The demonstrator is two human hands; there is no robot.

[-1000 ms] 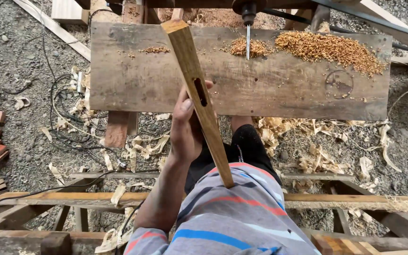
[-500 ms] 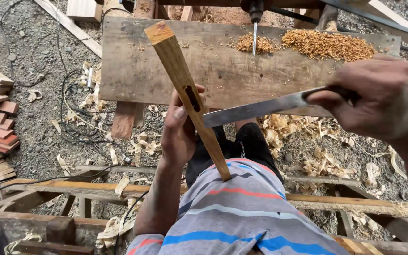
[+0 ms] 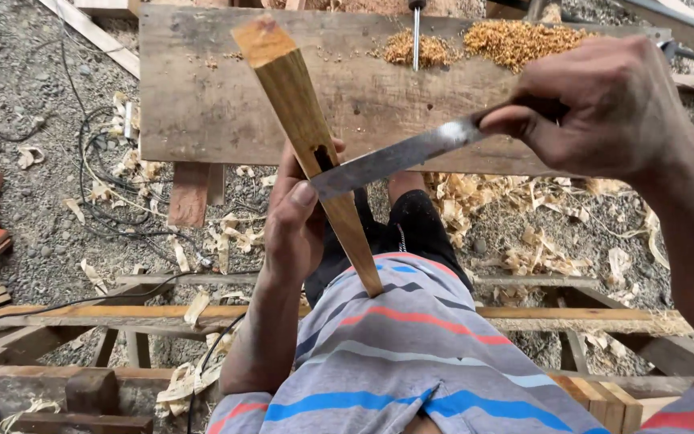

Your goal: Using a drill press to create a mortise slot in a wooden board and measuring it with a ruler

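Fingers of left hand (image 3: 295, 221) around one wooden post (image 3: 307, 145), right hand (image 3: 604, 104) gripping one chisel (image 3: 395, 157).

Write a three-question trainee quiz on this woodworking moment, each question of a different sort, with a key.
1. True or false: the flat metal chisel blade meets the dark slot in the long tapered pale wooden stick.
2. Which hand closes its grip on the stick?
A. left hand
B. right hand
C. neither
3. Fill in: the orange-brown sawdust heap lies on the weathered grey wooden ____.

Key: 1 true; 2 A; 3 plank. The right hand grips the chisel by its handle end, and the stick's lower end rests against the person's striped shirt.
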